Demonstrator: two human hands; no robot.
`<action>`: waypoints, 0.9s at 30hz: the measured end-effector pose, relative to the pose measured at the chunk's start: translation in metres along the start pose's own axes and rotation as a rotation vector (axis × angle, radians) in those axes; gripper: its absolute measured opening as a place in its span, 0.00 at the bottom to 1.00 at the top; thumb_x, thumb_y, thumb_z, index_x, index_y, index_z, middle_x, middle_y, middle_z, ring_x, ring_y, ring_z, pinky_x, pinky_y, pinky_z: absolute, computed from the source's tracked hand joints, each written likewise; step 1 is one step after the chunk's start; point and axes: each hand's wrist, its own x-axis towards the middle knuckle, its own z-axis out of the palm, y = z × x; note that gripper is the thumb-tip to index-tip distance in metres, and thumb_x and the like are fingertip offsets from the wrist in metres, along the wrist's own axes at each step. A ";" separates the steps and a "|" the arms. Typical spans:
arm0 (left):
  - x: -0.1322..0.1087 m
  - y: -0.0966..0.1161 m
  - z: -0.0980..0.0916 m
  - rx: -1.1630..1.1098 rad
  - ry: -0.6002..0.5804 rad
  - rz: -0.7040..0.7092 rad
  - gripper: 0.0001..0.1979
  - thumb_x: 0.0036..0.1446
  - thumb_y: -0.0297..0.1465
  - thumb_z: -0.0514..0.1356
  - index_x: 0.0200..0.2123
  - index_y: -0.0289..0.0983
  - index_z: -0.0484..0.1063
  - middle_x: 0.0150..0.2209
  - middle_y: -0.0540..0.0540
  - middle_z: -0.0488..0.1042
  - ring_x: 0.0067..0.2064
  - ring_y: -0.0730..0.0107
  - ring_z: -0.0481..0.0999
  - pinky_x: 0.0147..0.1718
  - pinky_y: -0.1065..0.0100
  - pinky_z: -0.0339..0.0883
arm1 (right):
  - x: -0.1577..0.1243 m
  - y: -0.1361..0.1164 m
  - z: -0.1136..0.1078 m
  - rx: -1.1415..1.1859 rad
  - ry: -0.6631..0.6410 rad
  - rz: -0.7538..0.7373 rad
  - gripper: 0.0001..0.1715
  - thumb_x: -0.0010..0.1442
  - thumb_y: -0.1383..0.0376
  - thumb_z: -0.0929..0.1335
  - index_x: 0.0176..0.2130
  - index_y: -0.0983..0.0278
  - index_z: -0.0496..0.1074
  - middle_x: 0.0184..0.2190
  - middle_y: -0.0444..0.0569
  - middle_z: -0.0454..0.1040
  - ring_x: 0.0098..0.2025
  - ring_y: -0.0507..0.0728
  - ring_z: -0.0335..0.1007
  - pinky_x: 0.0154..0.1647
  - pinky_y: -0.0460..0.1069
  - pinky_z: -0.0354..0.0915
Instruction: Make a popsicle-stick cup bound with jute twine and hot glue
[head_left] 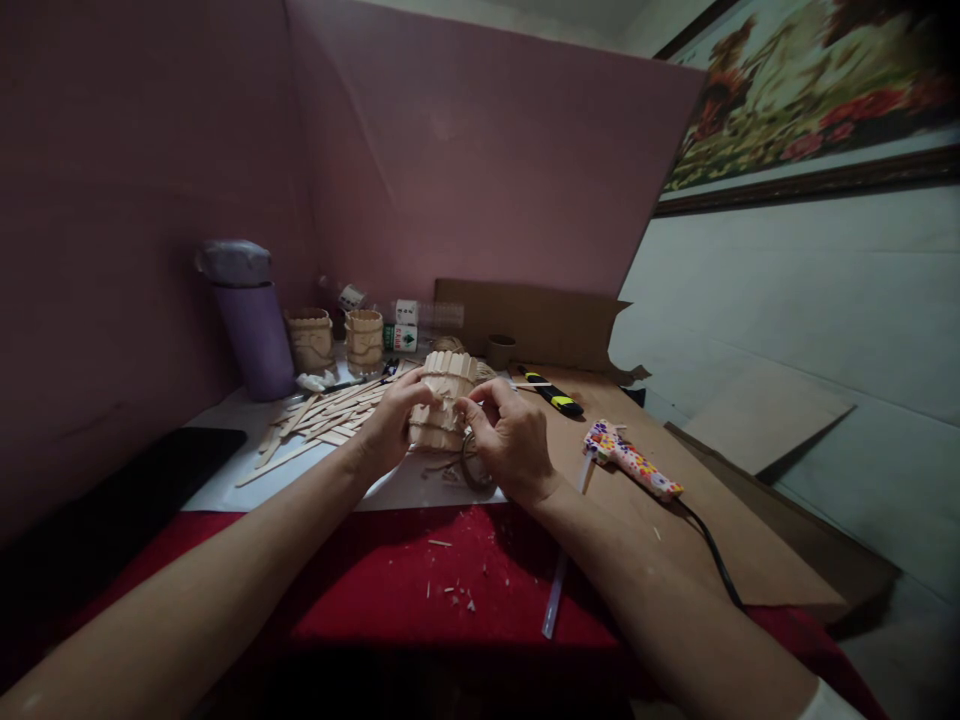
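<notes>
A cup-shaped holder made of upright wooden craft sticks [448, 372] is in front of me, with a band around its middle and another lower down. My left hand [394, 415] grips its left side, thumb across the front. At the right side of the holder, my right hand [514, 435] has thumb and fingers pinched together close to the band. What lies between those fingertips is too small to make out. Under my right hand shows a brownish curved loop [469, 465], partly hidden by the hand.
Loose craft sticks [322, 420] are piled at left. Two finished-looking stick holders [364, 340] and a purple tumbler [255, 340] stand behind. A yellow-black utility knife [555, 393] and a flower-patterned glue gun [634, 462] with cord lie on cardboard [720, 545]. Wood scraps dot the red cloth [360, 580].
</notes>
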 end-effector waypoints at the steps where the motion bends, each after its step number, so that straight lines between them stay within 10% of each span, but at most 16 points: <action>1: 0.000 0.000 0.000 0.006 -0.001 0.005 0.22 0.33 0.27 0.58 0.39 0.37 0.71 0.32 0.48 0.74 0.33 0.63 0.73 0.26 0.68 0.67 | 0.000 0.000 0.000 -0.008 0.002 0.010 0.07 0.64 0.62 0.69 0.33 0.61 0.70 0.24 0.42 0.73 0.25 0.52 0.67 0.30 0.47 0.55; 27: 0.003 -0.008 -0.006 -0.045 -0.124 0.048 0.22 0.45 0.33 0.68 0.45 0.37 0.72 0.38 0.46 0.78 0.37 0.64 0.77 0.35 0.66 0.70 | 0.001 0.000 0.000 -0.001 0.002 0.042 0.07 0.63 0.63 0.68 0.32 0.61 0.70 0.24 0.43 0.74 0.26 0.53 0.69 0.30 0.47 0.56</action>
